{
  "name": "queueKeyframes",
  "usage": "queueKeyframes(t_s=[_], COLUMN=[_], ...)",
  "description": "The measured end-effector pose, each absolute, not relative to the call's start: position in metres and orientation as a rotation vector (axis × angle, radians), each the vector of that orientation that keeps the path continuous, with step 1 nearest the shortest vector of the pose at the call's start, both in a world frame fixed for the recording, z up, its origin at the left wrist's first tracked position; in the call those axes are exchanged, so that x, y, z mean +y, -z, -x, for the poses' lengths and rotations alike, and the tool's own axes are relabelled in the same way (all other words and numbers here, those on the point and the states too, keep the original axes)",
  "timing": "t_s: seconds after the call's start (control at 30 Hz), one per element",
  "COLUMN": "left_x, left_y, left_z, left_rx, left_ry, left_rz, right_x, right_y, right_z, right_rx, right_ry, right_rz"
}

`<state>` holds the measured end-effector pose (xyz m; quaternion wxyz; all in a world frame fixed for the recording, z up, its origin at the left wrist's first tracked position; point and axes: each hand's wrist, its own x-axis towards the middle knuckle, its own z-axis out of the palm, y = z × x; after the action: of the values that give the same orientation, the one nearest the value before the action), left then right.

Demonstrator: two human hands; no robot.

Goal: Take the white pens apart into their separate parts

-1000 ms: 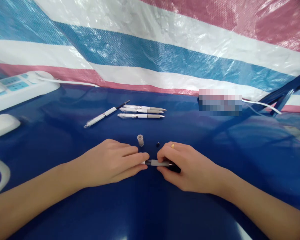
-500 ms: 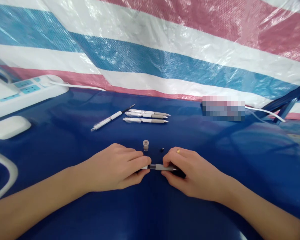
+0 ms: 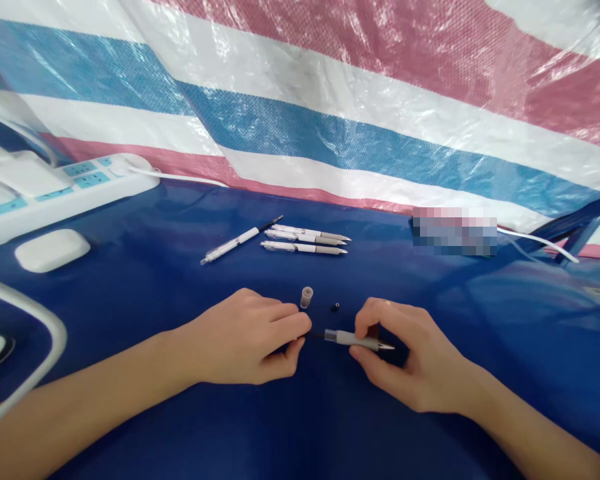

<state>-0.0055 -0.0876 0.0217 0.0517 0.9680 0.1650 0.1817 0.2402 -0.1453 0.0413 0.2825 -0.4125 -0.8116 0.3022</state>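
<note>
My left hand (image 3: pixel 245 340) is pinched around a thin dark pen refill (image 3: pixel 315 336), and its fingers hide most of what they hold. My right hand (image 3: pixel 410 353) grips a pen's grey-and-white front section (image 3: pixel 353 339), whose metal tip (image 3: pixel 387 346) points right. The refill runs between my hands into that section. Just above my hands stand a small translucent cylinder (image 3: pixel 307 297) and a tiny black part (image 3: pixel 335 307). Farther back lie several white pens with grey grips (image 3: pixel 305 239), and a slimmer white pen (image 3: pixel 233 244) with a dark end lies to their left.
The objects rest on a glossy dark blue surface (image 3: pixel 290 427) before a striped plastic tarpaulin (image 3: pixel 330 127). A white power strip (image 3: pixel 75 187) and rounded white object (image 3: pixel 53 250) are at left. A white cable (image 3: pixel 535 237) and blue frame (image 3: pixel 575 230) are at right.
My right hand has moved right, drawing the grey-gripped section away from my left hand and exposing the thin dark refill. The view has also shifted, so everything sits lower and farther right.
</note>
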Motion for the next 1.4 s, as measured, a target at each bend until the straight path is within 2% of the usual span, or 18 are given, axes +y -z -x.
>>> queueKeyframes(t_s=[0.37, 0.5, 0.67, 0.8, 1.1, 1.4], left_x=[-0.082, -0.081, -0.084, -0.075, -0.028, -0.008], left_y=[-0.029, -0.031, -0.031, -0.032, -0.028, -0.012], left_z=[0.012, 0.012, 0.016, 0.024, 0.040, 0.054], left_rx=[0.375, 0.358, 0.578, 0.770, 1.372, 1.310], left_ry=[-0.796, -0.944, -1.034, -1.105, -0.699, -0.487], left_rz=[-2.590, -2.536, -2.494, -2.450, -2.878, -3.140], right_x=[-0.149, -0.152, -0.155, -0.150, -0.144, -0.143], right_y=[-0.041, -0.036, -0.033, -0.035, -0.036, -0.033], right_z=[-0.249, -0.247, -0.243, -0.243, -0.238, -0.239], right_rx=[-1.643, -1.607, -1.523, -1.758, -2.124, -2.174], right_ry=[-0.868, -0.758, -0.480, -0.366, -0.349, -0.320], right_rz=[0.815, 0.773, 0.679, 0.710, 0.824, 0.842])
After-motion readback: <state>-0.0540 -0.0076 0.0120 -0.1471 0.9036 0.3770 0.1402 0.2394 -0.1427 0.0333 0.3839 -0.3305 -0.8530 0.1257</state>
